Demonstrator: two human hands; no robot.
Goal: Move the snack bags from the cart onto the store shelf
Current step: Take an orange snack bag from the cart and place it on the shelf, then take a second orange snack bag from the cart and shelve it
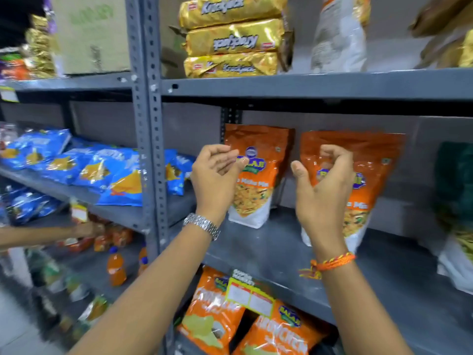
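Observation:
Two orange snack bags stand upright side by side on the grey metal shelf. The left bag leans against the back wall, and the right bag stands a little nearer to me. My left hand, with a metal watch on its wrist, hovers just in front of the left bag with curled, parted fingers and holds nothing. My right hand, with an orange thread bracelet, is raised in front of the right bag, fingers curled and apart, not gripping it. The cart is out of view.
Gold biscuit packs are stacked on the shelf above. Blue chip bags lie on the left bay. More orange bags sit on the shelf below behind a yellow price tag. Another person's arm reaches in at the left. A green bag stands at right.

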